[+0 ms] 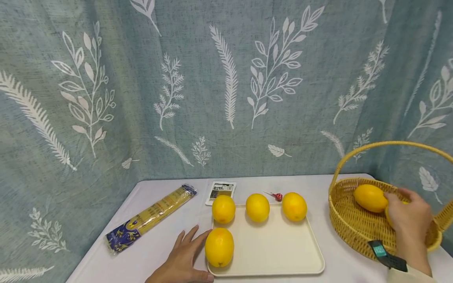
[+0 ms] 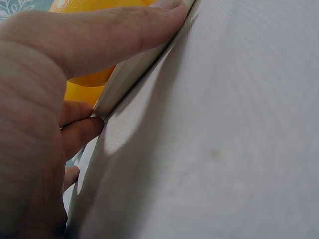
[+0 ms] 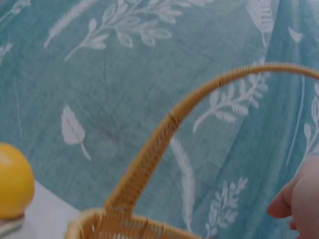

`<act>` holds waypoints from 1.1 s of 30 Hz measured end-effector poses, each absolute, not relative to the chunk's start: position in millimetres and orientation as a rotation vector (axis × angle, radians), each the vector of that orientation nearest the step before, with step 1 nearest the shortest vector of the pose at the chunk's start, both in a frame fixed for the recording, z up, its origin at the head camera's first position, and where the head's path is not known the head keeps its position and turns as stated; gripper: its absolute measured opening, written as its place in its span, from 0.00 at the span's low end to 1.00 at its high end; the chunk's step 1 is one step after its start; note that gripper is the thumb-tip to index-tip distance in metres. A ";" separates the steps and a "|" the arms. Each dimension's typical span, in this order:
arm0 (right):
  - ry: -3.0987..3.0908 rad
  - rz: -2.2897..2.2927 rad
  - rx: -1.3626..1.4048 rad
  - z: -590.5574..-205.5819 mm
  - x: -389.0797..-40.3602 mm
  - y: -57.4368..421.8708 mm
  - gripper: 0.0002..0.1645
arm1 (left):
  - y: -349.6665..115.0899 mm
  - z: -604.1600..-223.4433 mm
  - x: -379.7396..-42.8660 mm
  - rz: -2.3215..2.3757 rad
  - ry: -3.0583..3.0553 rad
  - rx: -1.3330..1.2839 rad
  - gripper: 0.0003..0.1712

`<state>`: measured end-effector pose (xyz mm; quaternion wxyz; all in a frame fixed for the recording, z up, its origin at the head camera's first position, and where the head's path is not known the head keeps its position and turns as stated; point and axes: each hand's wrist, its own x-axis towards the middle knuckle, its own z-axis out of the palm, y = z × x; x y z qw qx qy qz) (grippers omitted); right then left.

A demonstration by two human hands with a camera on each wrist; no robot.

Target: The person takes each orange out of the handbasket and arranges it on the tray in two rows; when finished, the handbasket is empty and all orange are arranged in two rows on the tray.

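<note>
My left hand (image 1: 182,257) lies at the near left corner of a cream tray (image 1: 269,251), its fingers spread. In the left wrist view the thumb (image 2: 124,35) rests along the tray's rim and other fingertips touch its side. Oranges sit on the tray: one at the near left (image 1: 219,247), one at the far left (image 1: 223,209), one in the far middle (image 1: 257,207) and one at the far right (image 1: 294,206). Inside a wicker basket (image 1: 348,232), my right hand (image 1: 410,214) grips an orange (image 1: 389,219), mostly hidden by the hand, beside another orange (image 1: 369,197).
A pack of spaghetti (image 1: 152,218) lies left of the tray. Behind the tray lie a small printed packet (image 1: 221,190) and a small red item with a pale stick (image 1: 278,196). The basket's tall handle (image 1: 393,143) arches over it. A patterned curtain (image 1: 198,86) backs the table.
</note>
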<state>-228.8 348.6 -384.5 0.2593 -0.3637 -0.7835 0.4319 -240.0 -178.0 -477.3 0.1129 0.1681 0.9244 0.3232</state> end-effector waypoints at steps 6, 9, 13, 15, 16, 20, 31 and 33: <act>-2.328 1.171 -1.046 -396.4 -227.8 361.5 0.48 | -178.7 -478.7 -240.2 0.963 2.715 0.550 0.68; -2.379 1.171 -1.062 -399.2 -228.6 365.4 0.50 | -178.6 -478.9 -239.6 0.970 2.712 0.560 0.68; -2.441 1.124 -1.089 -400.1 -229.5 366.5 0.50 | -178.7 -478.9 -238.7 0.976 2.713 0.558 0.68; -2.469 1.104 -1.108 -400.1 -229.7 366.8 0.50 | -179.0 -479.1 -238.6 0.973 2.718 0.560 0.68; -2.482 1.092 -1.118 -400.1 -229.8 367.0 0.49 | -179.1 -479.2 -238.7 0.968 2.722 0.567 0.68; -2.491 1.049 -1.147 -400.5 -229.7 367.5 0.48 | -179.3 -479.5 -239.5 0.959 2.727 0.595 0.68; -2.536 1.013 -1.018 -400.1 -232.2 364.8 0.30 | -180.7 -480.1 -240.3 0.953 2.748 0.628 0.68; -2.585 1.032 -0.985 -401.4 -232.5 366.8 0.32 | -180.9 -480.2 -240.4 0.949 2.756 0.635 0.68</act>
